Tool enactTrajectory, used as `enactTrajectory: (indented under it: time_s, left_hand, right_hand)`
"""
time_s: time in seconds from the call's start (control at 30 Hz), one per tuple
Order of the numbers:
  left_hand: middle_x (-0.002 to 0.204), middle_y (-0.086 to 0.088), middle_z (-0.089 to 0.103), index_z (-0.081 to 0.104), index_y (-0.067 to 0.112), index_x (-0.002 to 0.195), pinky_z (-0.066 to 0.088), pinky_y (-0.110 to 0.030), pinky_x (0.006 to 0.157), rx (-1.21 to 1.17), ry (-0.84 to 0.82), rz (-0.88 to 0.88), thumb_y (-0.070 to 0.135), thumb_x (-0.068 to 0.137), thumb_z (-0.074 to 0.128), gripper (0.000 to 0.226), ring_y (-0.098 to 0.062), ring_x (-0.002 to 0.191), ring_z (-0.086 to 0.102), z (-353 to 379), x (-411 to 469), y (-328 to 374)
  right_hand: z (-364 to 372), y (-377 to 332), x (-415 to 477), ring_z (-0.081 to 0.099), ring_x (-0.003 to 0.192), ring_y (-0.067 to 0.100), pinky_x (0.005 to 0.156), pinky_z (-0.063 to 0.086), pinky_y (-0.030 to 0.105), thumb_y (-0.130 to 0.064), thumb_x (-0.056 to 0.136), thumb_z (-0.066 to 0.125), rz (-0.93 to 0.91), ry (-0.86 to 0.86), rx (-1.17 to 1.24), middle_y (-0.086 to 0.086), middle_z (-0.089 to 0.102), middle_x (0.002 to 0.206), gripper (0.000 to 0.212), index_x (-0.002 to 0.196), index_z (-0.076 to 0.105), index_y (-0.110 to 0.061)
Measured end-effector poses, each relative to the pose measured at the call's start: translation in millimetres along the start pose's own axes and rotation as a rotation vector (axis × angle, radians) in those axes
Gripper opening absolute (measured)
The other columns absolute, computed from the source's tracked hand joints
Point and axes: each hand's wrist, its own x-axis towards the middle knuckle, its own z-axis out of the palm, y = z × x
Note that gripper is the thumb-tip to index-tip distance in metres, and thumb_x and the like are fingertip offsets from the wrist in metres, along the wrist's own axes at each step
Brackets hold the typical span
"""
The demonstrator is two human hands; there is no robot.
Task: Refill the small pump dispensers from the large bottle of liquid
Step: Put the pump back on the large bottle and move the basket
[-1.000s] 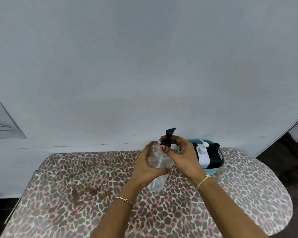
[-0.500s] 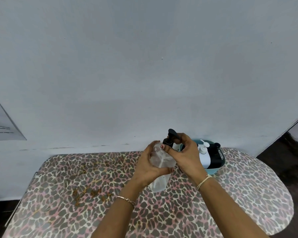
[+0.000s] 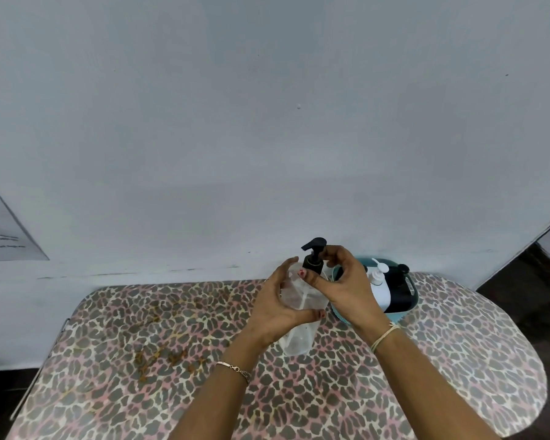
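Observation:
A clear plastic pump dispenser (image 3: 297,336) stands on the leopard-print table (image 3: 140,360), looking nearly empty. My left hand (image 3: 275,308) wraps around its upper body. My right hand (image 3: 346,289) pinches the collar of its black pump head (image 3: 313,254) between thumb and fingers. The pump spout points left. Behind my right hand, a teal tub (image 3: 405,311) holds a white pump bottle (image 3: 380,289) and a black bottle (image 3: 399,289). No large bottle is in sight.
A pale wall (image 3: 267,122) rises directly behind the table's far edge. A printed paper sheet (image 3: 0,227) hangs on it at the left. Brown stains (image 3: 159,354) mark the tabletop left of centre. Dark floor (image 3: 540,274) lies past the table's right end.
The pump spout has turned from facing right to facing left under my right fingers. My left hand keeps its hold on the bottle, which stays in place.

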Motion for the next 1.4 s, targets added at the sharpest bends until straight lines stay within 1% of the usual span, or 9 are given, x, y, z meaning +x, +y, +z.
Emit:
enactTrajectory:
  time_s: [0.13,0.23,0.37,0.53,0.73,0.97,1.1,1.23,1.4]
  left_hand:
    - [0.131,0.01,0.054,0.04,0.051,0.132,0.049,-0.039,0.099,0.014,0.011,-0.008,0.043,0.047,0.092,0.1,-0.01,0.123,0.049,-5,4,-1]
    - [0.129,0.01,0.056,0.04,0.05,0.132,0.05,-0.039,0.098,0.02,0.011,-0.011,0.04,0.048,0.092,0.099,-0.011,0.122,0.05,-6,6,-1]
    - [0.129,0.01,0.056,0.04,0.049,0.133,0.049,-0.037,0.099,0.03,0.001,-0.012,0.038,0.051,0.092,0.098,-0.009,0.122,0.05,-5,6,-1]
    - [0.13,0.014,0.055,0.039,0.05,0.134,0.049,-0.037,0.099,0.022,-0.028,-0.016,0.035,0.053,0.092,0.098,-0.006,0.122,0.05,-6,9,0]
    - [0.124,0.014,0.058,0.043,0.045,0.131,0.05,-0.037,0.098,0.01,-0.021,0.008,0.029,0.055,0.091,0.091,-0.006,0.117,0.053,-3,9,3]
    - [0.127,0.021,0.055,0.04,0.05,0.133,0.047,-0.027,0.098,0.035,-0.045,0.029,0.028,0.057,0.091,0.093,-0.003,0.12,0.05,-5,10,1]
    - [0.126,0.02,0.056,0.042,0.047,0.132,0.048,-0.031,0.099,0.069,-0.027,0.031,0.033,0.054,0.091,0.093,-0.002,0.117,0.052,-4,12,3]
    - [0.122,0.024,0.055,0.044,0.045,0.127,0.048,-0.023,0.093,0.082,0.098,0.057,0.031,0.052,0.091,0.09,0.005,0.113,0.051,4,12,4]
    - [0.123,0.023,0.055,0.044,0.05,0.125,0.044,-0.009,0.082,0.046,0.053,0.036,0.027,0.055,0.092,0.088,0.006,0.11,0.051,0,10,7]
  right_hand:
    - [-10,0,2,0.05,0.123,-0.004,0.095,0.044,0.018,-0.034,0.09,0.063,0.021,-0.277,0.058,-0.016,0.063,0.125,0.037,0.126,0.059,-0.031]
    - [-8,1,4,0.057,0.115,-0.001,0.097,0.045,0.029,-0.026,0.089,0.067,-0.005,-0.172,0.037,-0.012,0.068,0.115,0.028,0.116,0.065,-0.03]
    - [-2,3,5,0.061,0.103,0.006,0.084,0.045,0.024,-0.027,0.075,0.081,-0.007,0.003,0.02,-0.011,0.07,0.102,0.032,0.101,0.063,-0.032]
    - [-11,2,9,0.05,0.124,0.0,0.102,0.045,0.03,-0.043,0.091,0.059,0.021,-0.32,0.009,-0.016,0.059,0.128,0.039,0.129,0.055,-0.037]
    - [-1,9,13,0.063,0.106,0.009,0.102,0.041,0.05,-0.057,0.068,0.076,-0.007,-0.017,-0.061,-0.012,0.072,0.1,0.041,0.1,0.069,-0.033]
    - [-12,14,18,0.05,0.125,0.007,0.103,0.044,0.044,-0.056,0.082,0.062,0.017,-0.289,-0.077,-0.012,0.06,0.124,0.039,0.118,0.062,-0.042]
    - [-6,12,17,0.055,0.11,0.004,0.1,0.037,0.053,-0.065,0.076,0.058,-0.071,-0.09,-0.269,-0.02,0.068,0.102,0.035,0.105,0.063,-0.047]
    - [7,5,8,0.052,0.088,-0.004,0.095,0.035,0.052,-0.046,0.082,0.065,-0.146,0.092,-0.403,-0.025,0.066,0.085,0.017,0.097,0.061,-0.053]
    - [1,2,15,0.06,0.085,0.001,0.089,0.046,0.044,-0.055,0.076,0.066,-0.133,0.006,-0.284,-0.02,0.07,0.089,0.017,0.092,0.061,-0.054]
